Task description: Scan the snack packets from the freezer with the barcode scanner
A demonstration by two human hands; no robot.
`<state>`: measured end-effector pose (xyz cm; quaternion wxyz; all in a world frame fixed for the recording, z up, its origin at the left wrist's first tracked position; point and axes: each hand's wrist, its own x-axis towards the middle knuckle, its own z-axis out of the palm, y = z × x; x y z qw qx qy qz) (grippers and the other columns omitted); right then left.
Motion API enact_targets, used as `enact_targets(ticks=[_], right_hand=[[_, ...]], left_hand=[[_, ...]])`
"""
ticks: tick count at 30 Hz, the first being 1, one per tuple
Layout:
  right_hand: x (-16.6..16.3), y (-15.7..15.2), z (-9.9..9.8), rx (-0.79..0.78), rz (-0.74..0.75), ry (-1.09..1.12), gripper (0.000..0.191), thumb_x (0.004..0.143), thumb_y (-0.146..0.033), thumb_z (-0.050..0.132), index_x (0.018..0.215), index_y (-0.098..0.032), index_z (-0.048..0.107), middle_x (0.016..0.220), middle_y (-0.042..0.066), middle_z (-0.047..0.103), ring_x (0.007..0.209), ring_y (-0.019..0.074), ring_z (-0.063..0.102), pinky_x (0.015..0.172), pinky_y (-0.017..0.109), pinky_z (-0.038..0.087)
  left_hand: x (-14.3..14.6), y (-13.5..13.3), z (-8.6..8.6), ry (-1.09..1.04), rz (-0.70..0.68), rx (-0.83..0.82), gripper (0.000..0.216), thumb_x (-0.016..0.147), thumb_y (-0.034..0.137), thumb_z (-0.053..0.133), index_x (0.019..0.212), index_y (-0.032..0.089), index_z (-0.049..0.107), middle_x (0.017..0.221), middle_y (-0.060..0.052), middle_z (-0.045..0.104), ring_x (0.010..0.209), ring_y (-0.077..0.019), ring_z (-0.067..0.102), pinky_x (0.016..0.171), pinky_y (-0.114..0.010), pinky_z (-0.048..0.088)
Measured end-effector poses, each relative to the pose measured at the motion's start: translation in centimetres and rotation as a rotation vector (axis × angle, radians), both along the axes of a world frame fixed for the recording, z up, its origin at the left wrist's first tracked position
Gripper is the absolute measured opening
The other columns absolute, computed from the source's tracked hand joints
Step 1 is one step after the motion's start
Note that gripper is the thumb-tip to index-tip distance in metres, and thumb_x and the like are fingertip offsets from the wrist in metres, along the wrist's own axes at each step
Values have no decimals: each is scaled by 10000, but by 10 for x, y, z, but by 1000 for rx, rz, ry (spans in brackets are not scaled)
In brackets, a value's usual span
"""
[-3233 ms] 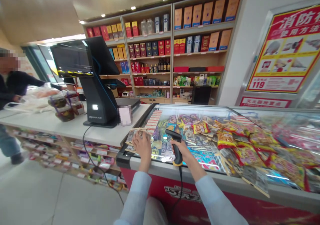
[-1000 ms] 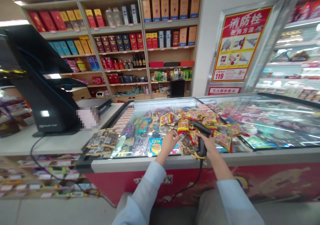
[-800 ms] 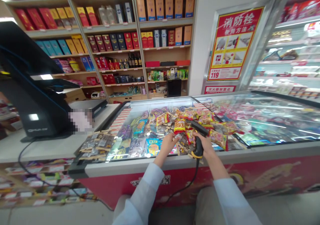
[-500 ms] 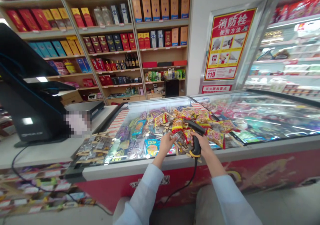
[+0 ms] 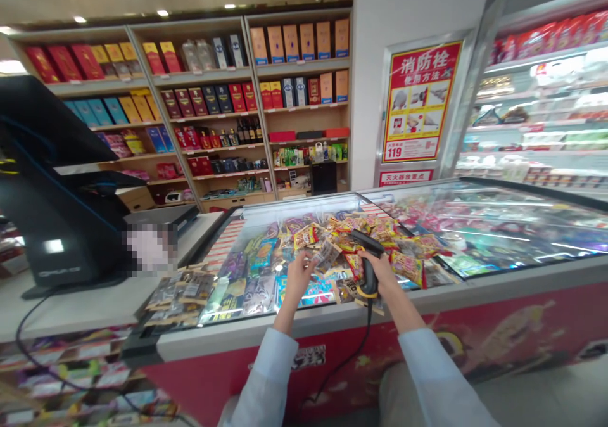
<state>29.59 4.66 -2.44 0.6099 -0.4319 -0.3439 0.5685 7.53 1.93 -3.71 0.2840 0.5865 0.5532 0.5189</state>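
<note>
My right hand [image 5: 380,270] is wrapped round the grip of a black-and-yellow barcode scanner [image 5: 367,243], whose head points to the upper left. Between the fingers of my left hand [image 5: 299,277] is a small snack packet [image 5: 327,254], grey and brown, held up a little left of the scanner. Beneath both hands, red-and-yellow snack packets [image 5: 408,267] lie heaped on the glass top of a chest freezer [image 5: 266,318]. To the left, a pile of brown-and-clear packets [image 5: 183,293] rests at the freezer's corner.
A black checkout terminal [image 5: 57,224] stands on the counter [image 5: 47,316] at the left. The scanner's cable [image 5: 354,351] hangs down the freezer's front. Shelves [image 5: 209,116] with boxes and bottles line the back wall, and a refrigerated display [image 5: 536,120] stands at the right.
My left hand has drawn back leftward from the heap with the packet, which now shows more clearly. The scanner stays in my right hand. The camera has tilted upward slightly.
</note>
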Motion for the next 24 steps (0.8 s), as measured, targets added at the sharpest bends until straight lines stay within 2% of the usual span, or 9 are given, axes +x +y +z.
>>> enact_targets(ticks=[4, 9, 15, 20, 24], right_hand=[[-1, -5, 10, 46, 45, -35, 239, 639, -272, 801, 569, -183, 591, 440, -10, 576, 342, 115, 505, 338, 228, 426], [-2, -10, 13, 112, 163, -114, 319, 635, -365, 813, 527, -182, 574, 415, -9, 548, 336, 110, 482, 351, 237, 411], [-6, -15, 11, 110, 246, -168, 326, 596, -401, 831, 569, -193, 581, 453, -13, 561, 367, 117, 486, 365, 250, 399], [-8, -17, 12, 122, 291, -185, 287, 615, -387, 801, 575, -195, 591, 463, -15, 564, 381, 120, 492, 377, 255, 407], [-8, -17, 11, 122, 303, -187, 288, 616, -379, 798, 556, -191, 589, 464, -15, 561, 371, 118, 488, 368, 253, 405]], left_hand=[[-4, 4, 1, -36, 148, 149, 250, 847, 475, 556, 864, 228, 522, 612, 39, 611, 510, -157, 628, 464, -234, 477], [-5, 0, 1, 39, 264, 235, 229, 903, 458, 512, 896, 231, 541, 646, 27, 648, 559, -153, 654, 521, -220, 460], [-2, -7, 3, 344, 474, 279, 147, 941, 319, 513, 936, 206, 607, 678, -9, 690, 590, -158, 658, 559, -219, 362], [2, -7, 1, 478, 530, 265, 176, 955, 251, 499, 1048, 189, 636, 679, -13, 691, 603, -154, 654, 556, -214, 308], [3, -6, -1, 512, 548, 257, 175, 960, 245, 494, 1047, 196, 639, 649, -7, 671, 592, -154, 644, 552, -212, 297]])
